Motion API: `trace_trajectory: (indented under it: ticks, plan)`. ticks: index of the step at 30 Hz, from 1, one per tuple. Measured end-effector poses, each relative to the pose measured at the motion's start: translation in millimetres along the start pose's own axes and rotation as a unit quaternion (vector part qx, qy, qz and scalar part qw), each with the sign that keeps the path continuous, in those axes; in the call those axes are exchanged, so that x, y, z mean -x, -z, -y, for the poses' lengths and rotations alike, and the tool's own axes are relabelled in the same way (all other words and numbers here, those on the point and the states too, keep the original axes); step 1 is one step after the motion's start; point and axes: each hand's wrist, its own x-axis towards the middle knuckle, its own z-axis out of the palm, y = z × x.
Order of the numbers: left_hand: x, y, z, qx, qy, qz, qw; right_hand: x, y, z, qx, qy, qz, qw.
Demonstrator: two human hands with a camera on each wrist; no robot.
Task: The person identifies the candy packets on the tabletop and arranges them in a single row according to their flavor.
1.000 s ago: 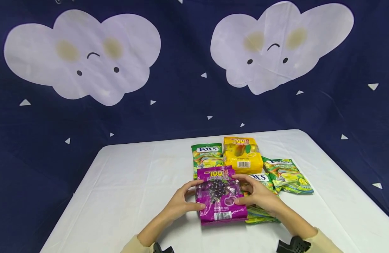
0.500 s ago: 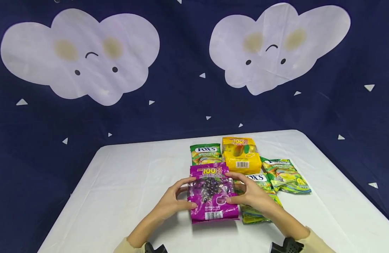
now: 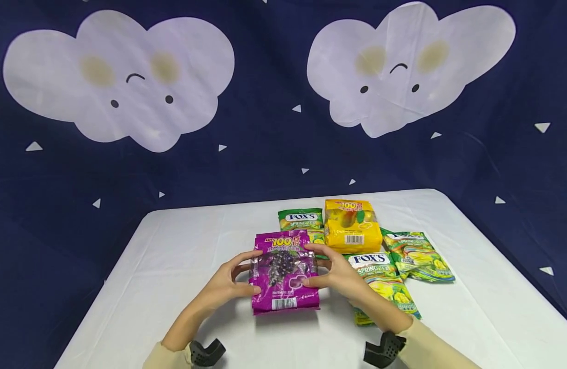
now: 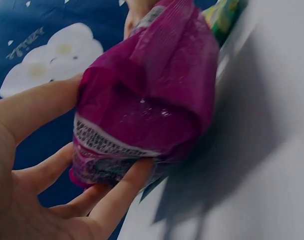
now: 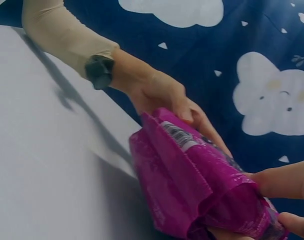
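Observation:
Between my two hands is a purple grape candy bag (image 3: 283,274), its printed front and barcode facing up toward me in the head view. My left hand (image 3: 221,284) grips its left side, thumb at the lower front and fingers round the edge. The opposite side is held by my right hand (image 3: 341,277), thumb on the front. In the left wrist view the bag (image 4: 147,100) sits above the white cloth with a shadow under it. Its folded end seam shows in the right wrist view, where the bag (image 5: 186,175) is tilted. Some fingertips are hidden behind it.
A green Fox's candy bag (image 3: 302,218) lies behind the purple one, partly covered. Beside it is a yellow mango candy bag (image 3: 352,230). Two more green Fox's bags, one nearer (image 3: 382,289) and one farther right (image 3: 417,256), lie on the white table (image 3: 173,256).
Both hands have carried the purple bag to the left, away from the nearer green bag, which now shows more. The other bags have stayed where they were.

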Motion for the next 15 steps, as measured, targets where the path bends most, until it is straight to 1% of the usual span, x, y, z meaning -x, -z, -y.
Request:
trace_trajectory:
  ticks: [4,8,12,15]
  plan:
    - [4.5,14.9,-1.1,-0.010,0.009,0.001,0.9999,-8.8,-12,-1,0.001,0.007,0.008,0.9999]
    - [8.4,28.5,-0.9,-0.017,0.020,-0.005,0.9996,-18.1,-24,1,-0.006,0.022,0.021,0.9995]
    - [12.2,42.8,2.0,-0.026,0.016,-0.009,0.9995,-27.1,-37,4,-0.009,0.031,0.028,0.9991]
    - [17.6,53.9,2.9,-0.031,0.016,-0.015,0.9993,-34.4,-48,5,-0.005,0.035,0.034,0.9988]
